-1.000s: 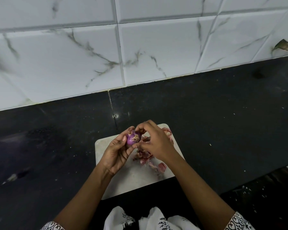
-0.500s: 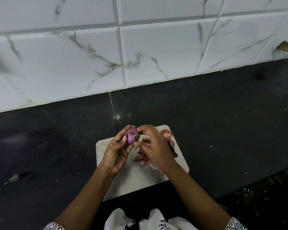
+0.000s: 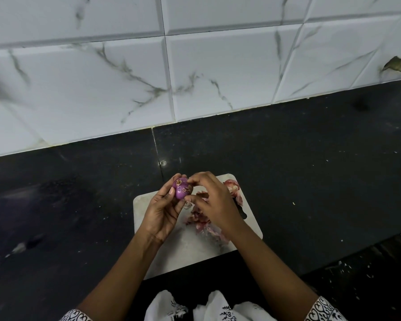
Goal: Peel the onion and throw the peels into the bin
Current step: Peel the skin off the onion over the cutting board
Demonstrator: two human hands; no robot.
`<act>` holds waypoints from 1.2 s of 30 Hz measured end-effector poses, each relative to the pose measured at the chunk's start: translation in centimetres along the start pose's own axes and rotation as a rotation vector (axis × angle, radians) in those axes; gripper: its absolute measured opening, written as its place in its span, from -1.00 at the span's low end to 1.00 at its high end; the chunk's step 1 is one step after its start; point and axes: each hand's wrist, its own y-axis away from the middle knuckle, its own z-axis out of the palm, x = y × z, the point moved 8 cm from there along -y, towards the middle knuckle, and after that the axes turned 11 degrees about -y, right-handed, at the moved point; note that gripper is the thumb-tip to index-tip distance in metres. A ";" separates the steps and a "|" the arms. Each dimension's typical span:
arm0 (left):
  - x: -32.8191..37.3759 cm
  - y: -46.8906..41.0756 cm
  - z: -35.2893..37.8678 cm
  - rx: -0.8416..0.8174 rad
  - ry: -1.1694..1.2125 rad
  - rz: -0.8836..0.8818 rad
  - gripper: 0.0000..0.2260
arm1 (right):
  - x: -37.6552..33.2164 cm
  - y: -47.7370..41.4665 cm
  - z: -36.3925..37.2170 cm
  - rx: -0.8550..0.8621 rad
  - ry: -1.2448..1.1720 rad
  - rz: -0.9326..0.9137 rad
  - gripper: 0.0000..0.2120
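A small purple onion [image 3: 181,188], mostly bare with a brown root end facing up, is held above the white cutting board [image 3: 171,253]. My left hand [image 3: 163,210] cups it from the left and below. My right hand [image 3: 214,202] pinches at its right side with thumb and fingertips. Loose pink and red peels [image 3: 204,224] lie in a heap on the board under my right hand, and more peels [image 3: 233,186] sit at the board's far right corner. No bin is in view.
The board lies on a black stone countertop [image 3: 310,181] that runs to a white marbled tile wall [image 3: 195,66]. A dark knife handle [image 3: 242,213] peeks out beside my right wrist. The counter's front edge drops off at the lower right.
Both hands have kept the onion between them and turned it slightly, so more of its purple side faces up. The peel heap on the board has not moved.
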 end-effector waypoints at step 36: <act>-2.7 0.6 -0.1 0.373 0.167 -0.214 -0.65 | 4.0 1.0 -1.7 -0.021 0.091 0.367 -0.91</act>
